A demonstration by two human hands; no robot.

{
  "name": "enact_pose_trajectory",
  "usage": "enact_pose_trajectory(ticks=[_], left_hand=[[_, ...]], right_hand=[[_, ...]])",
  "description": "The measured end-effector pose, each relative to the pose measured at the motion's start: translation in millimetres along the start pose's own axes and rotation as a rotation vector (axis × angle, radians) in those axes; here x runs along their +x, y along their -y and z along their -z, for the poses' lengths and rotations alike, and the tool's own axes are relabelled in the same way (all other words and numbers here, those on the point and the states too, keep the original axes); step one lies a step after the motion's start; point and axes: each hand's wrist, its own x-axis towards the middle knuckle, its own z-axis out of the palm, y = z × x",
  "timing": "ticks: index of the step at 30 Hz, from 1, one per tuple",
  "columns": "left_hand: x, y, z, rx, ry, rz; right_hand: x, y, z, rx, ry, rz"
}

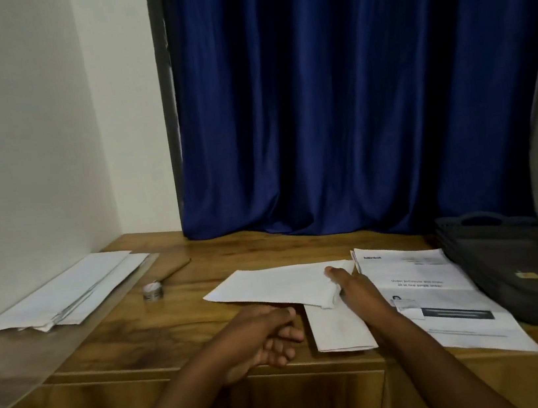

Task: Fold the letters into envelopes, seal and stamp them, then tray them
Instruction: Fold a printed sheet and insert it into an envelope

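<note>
A white envelope (272, 286) lies slanted on the wooden table (134, 340); my right hand (344, 283) grips its right end, thumb on top. Under it lies a folded white paper (340, 328). My left hand (266, 339) hovers just left of that paper, fingers loosely curled, holding nothing. A printed letter sheet (447, 300) lies flat to the right. A pile of white envelopes (69, 294) sits at the far left by the wall. A dark tray (518, 269) stands at the right edge.
A small round metal tin (152, 291) sits beside a wooden-handled stamp or stick (175, 269) left of centre. A clear plastic sheet (72, 338) covers the left part of the table. A blue curtain (348, 89) hangs behind.
</note>
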Motion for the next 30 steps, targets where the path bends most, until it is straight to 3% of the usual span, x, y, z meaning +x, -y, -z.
enact_pose_trajectory(ticks=[3,6,8,11,15,20,26,30], left_hand=[[-14,-7,0,0.305,-0.015,-0.122],[-5,-10,8,0.555,-0.210,-0.499],[8,-12,16,0.784,-0.270,-0.635],[31,-19,23,1.008,-0.139,-0.591],[68,-28,20,1.113,0.024,-0.520],[100,-18,23,1.123,0.056,-0.496],[104,-17,28,1.138,0.020,-0.586],[101,-15,29,1.181,-0.009,-0.628]], right_hand=[[7,-5,5,0.062,0.027,-0.080],[14,-12,2,0.124,0.056,-0.108],[23,-15,-2,0.132,0.070,-0.094],[30,-16,-10,0.142,0.114,-0.056],[38,-20,-16,0.158,0.139,0.002],[42,-27,-17,0.098,0.127,0.087],[42,-26,-12,0.081,0.156,0.086],[42,-27,-12,-0.068,0.115,0.144]])
